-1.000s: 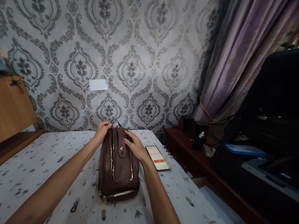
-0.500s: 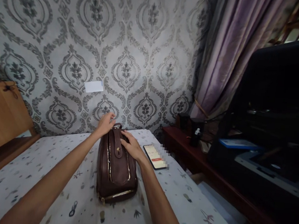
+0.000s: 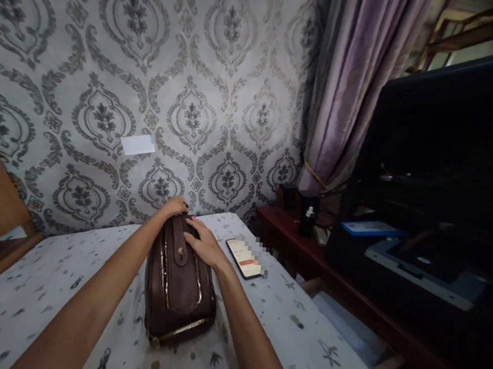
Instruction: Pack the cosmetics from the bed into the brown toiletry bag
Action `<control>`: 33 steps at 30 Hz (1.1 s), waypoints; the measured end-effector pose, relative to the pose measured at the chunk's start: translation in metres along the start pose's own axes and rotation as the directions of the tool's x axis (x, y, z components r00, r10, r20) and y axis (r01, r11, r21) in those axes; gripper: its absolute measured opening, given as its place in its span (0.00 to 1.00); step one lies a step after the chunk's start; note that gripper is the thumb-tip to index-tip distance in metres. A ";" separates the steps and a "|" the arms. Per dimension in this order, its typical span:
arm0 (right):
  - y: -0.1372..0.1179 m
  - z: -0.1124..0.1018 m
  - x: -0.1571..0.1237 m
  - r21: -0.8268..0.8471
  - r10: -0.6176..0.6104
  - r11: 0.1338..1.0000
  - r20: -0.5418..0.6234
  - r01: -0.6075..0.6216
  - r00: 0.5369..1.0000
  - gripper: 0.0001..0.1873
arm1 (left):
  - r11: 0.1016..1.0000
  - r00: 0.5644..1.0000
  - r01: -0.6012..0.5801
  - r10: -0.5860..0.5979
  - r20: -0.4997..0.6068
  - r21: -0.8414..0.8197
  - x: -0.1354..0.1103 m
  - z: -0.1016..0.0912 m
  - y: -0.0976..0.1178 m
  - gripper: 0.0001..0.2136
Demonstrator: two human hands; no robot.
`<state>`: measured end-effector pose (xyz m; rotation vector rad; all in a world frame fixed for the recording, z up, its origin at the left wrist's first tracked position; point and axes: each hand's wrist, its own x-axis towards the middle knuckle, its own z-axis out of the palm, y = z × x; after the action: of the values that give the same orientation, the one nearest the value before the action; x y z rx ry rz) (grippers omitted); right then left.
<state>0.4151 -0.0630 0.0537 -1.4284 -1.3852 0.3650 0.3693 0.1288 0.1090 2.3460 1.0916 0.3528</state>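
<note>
A dark brown leather backpack [image 3: 184, 293] with gold zippers and a strap tab with a gold clasp lies on the patterned bed sheet. At its far top end, my left hand [image 3: 175, 206] is closed, its fingers curled over the edge where the carry loop sits; the loop itself is hidden by the hand. My right hand [image 3: 204, 242] rests on the upper right side of the backpack, thumb and fingers apart. A phone [image 3: 244, 259] with a lit screen, partly blurred out, lies just right of my right hand.
Behind the bed stands a wall with grey damask paper and a white card [image 3: 138, 145] on it. To the right are a dark red table [image 3: 283, 227], small black speakers [image 3: 308, 203], a large black screen-like panel [image 3: 440, 165] and a purple curtain [image 3: 343, 90]. A wooden board [image 3: 0, 199] is at left.
My left hand has come down from above the carry loop onto the top end of the backpack, and its fingers have closed. The right hand stays on the bag. The view has shifted right.
</note>
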 end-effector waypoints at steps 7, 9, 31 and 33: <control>-0.002 -0.001 -0.001 0.010 -0.013 1.000 0.002 0.013 1.000 0.27 | 0.994 0.995 0.048 -0.038 -0.094 0.100 -0.007 -0.001 -0.004 0.16; -0.002 0.000 -0.001 0.020 -0.011 1.000 0.007 0.011 1.000 0.27 | 0.992 0.991 0.056 -0.041 -0.125 0.118 -0.009 -0.003 -0.004 0.16; -0.003 0.003 0.000 -0.096 -0.005 0.995 0.044 0.009 0.999 0.31 | 0.923 0.885 -0.378 0.339 -0.319 -0.067 -0.037 -0.006 -0.014 0.10; -0.004 0.004 0.001 -0.137 -0.011 0.990 0.047 0.017 0.999 0.31 | 0.904 0.871 -0.418 0.371 -0.322 -0.093 -0.043 -0.006 -0.013 0.10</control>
<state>0.4102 -0.0614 0.0562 -1.5294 -1.4812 0.3001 0.3311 0.1052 0.1062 2.4093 0.6597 0.9369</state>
